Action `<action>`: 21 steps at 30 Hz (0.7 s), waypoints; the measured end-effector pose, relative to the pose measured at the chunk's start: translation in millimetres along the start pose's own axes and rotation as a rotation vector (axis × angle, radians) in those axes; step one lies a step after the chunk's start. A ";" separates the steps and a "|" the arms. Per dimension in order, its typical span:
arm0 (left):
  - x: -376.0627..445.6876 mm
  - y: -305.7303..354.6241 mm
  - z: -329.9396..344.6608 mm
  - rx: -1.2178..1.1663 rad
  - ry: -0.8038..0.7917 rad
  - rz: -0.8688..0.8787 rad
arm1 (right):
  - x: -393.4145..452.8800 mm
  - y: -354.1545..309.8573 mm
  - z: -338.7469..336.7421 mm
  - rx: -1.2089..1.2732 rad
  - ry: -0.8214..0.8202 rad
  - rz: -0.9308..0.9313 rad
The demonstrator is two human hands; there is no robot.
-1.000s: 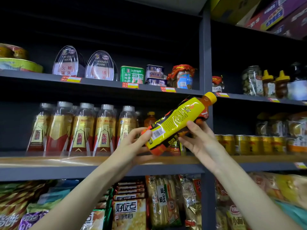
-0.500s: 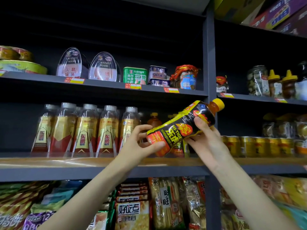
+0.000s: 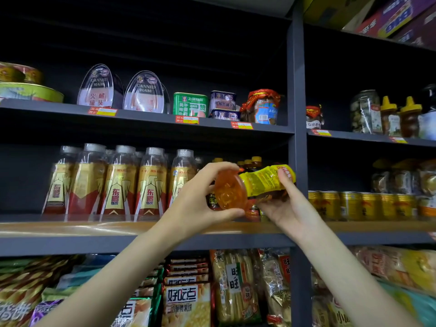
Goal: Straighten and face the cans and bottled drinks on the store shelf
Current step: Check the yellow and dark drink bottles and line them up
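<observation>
**Bottle in hand, not yet shelved**

Row of clear gold-and-red labelled plastic bottles [image 3: 122, 182] at 9 o'clock: upright, labels forward, judged faced. Left hand [image 3: 195, 204] is curled round the base end of the yellow-labelled amber plastic drink bottle [image 3: 250, 185], fingers over the top, thumb under. Bottle is held nearly horizontal, base toward camera, above the wooden shelf edge [image 3: 94, 227], at centre. Right hand [image 3: 290, 206] at 3 o'clock cradles the neck end, fingers wrapped on the label. Gold cans [image 3: 354, 204] at 3 o'clock: orientation can't be told. Remaining: stand bottle upright, label forward.
</observation>
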State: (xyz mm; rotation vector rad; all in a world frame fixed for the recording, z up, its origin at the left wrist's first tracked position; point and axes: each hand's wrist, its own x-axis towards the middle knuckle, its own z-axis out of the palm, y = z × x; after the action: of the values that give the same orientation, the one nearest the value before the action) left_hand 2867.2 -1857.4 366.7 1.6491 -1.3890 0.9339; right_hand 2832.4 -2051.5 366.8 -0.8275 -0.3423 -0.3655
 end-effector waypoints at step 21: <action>-15.2 -110.4 9.2 0.795 -0.006 -0.356 | 61.8 -43.0 15.5 -1.531 -0.085 -0.703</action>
State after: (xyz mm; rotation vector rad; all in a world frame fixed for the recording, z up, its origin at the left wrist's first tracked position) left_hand 2974.9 -1847.5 338.1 2.3709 -0.6929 1.3520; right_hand 2865.7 -2077.6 431.0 -2.2238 -0.4000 -1.3252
